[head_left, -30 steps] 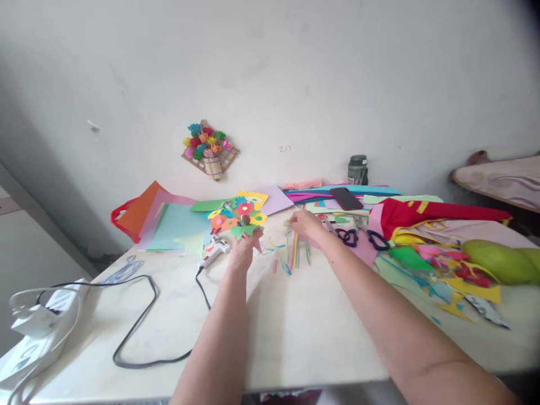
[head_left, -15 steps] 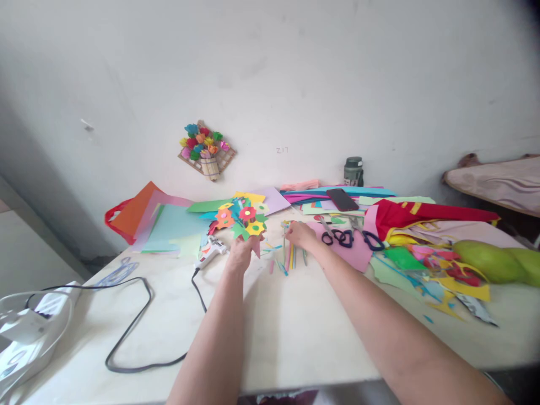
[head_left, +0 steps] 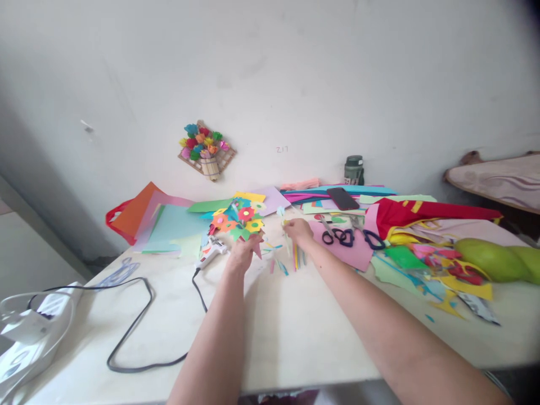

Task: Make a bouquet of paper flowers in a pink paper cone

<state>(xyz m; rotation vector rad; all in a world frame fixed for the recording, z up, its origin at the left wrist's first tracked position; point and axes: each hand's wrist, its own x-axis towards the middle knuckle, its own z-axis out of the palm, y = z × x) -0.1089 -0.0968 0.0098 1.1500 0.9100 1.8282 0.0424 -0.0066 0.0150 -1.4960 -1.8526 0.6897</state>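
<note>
My left hand (head_left: 243,251) is closed around the base of a paper flower bouquet (head_left: 247,214), whose red, orange, yellow and green blooms stand above my fingers. A pink paper point sticks out below the grip. To its right, my right hand (head_left: 298,230) pinches a thin pale paper stem with a small light-blue flower (head_left: 280,211) at its top. Loose paper strips (head_left: 296,257) in several colours lie on the table just under my right hand. Left of my left hand rests a white glue gun (head_left: 210,254) with its cord trailing toward me.
Coloured paper sheets (head_left: 177,222) lie at the back left. Scissors (head_left: 343,237) rest on pink paper at the right, near a phone (head_left: 342,198), a bottle (head_left: 354,170), paper scraps (head_left: 439,270) and green fruit (head_left: 489,260). A power strip (head_left: 29,332) sits at the left edge.
My right hand has lifted slightly, and the light-blue flower on its stem now shows above my fingers. The bouquet in my left hand has turned and tilted a little.
</note>
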